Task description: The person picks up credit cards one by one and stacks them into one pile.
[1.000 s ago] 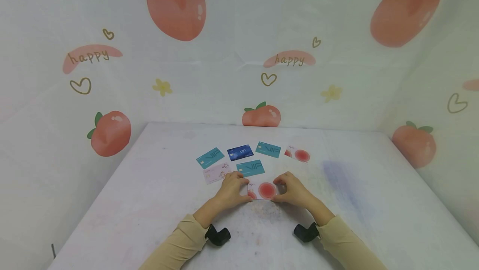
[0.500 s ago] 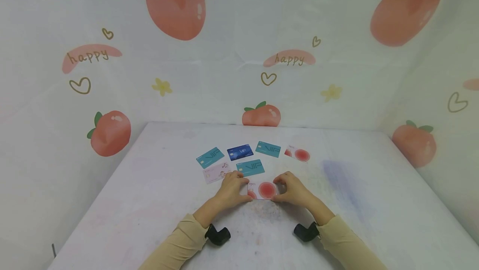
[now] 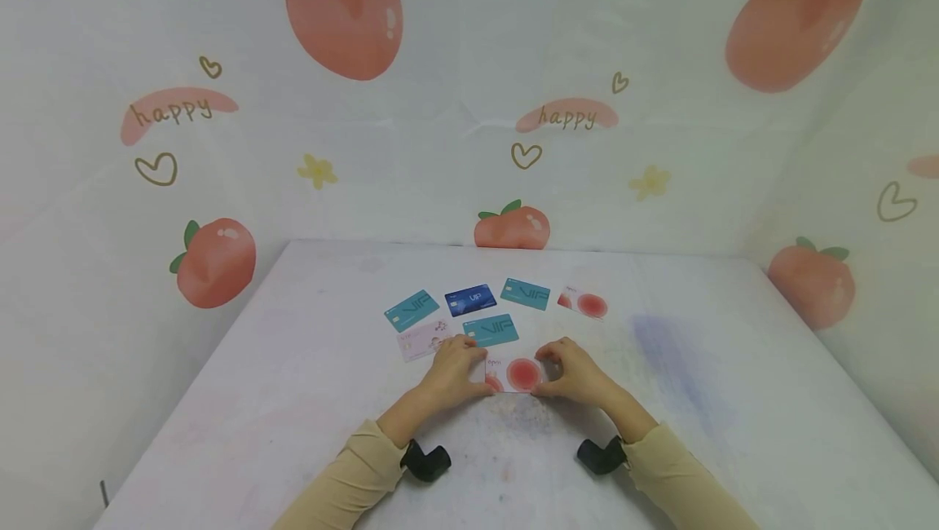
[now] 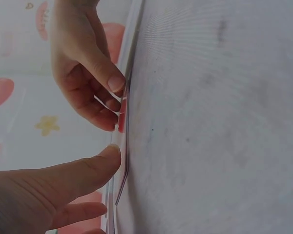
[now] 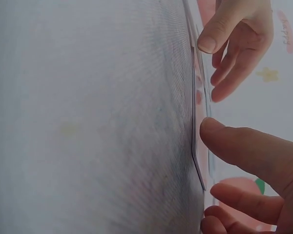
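A white card with red circles lies flat on the table in front of me, with a thin dark edge in both wrist views. My left hand holds its left end, thumb at the near corner and index finger at the far one. Mirroring this, my right hand holds the right end by its corners. In the left wrist view the left thumb comes close over the card. Just beyond lies a teal VIP card, and a pink card is partly covered by my left fingers.
Farther back lie a teal card, a blue VIP card, another teal card and a second red-circle card. A printed curtain stands behind the white table. Black wrist mounts hang beside both sleeves.
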Demonstrator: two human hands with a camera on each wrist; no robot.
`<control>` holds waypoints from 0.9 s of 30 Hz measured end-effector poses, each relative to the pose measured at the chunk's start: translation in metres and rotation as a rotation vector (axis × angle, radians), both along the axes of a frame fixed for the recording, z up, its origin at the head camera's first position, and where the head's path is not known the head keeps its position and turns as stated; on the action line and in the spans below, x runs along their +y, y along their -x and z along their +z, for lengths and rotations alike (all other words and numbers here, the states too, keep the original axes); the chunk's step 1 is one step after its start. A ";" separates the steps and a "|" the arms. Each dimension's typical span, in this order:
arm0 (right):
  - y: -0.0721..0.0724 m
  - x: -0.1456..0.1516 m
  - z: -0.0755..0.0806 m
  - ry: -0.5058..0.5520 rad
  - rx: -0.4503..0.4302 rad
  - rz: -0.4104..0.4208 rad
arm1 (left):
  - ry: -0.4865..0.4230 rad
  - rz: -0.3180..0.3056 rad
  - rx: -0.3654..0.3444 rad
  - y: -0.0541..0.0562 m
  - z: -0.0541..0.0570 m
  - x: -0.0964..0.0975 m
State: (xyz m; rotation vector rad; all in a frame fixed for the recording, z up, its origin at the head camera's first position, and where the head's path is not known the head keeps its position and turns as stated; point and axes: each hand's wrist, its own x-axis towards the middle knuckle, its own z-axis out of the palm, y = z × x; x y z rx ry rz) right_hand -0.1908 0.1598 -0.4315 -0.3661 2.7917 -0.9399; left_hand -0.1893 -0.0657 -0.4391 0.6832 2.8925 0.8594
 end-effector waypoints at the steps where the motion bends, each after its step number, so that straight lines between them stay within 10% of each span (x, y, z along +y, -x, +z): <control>1: 0.000 0.000 0.000 0.003 -0.003 0.000 | -0.004 0.000 -0.002 0.001 0.000 0.000; 27: 0.020 0.025 0.010 0.072 0.004 -0.034 | -0.081 -0.060 -0.022 0.019 0.030 0.008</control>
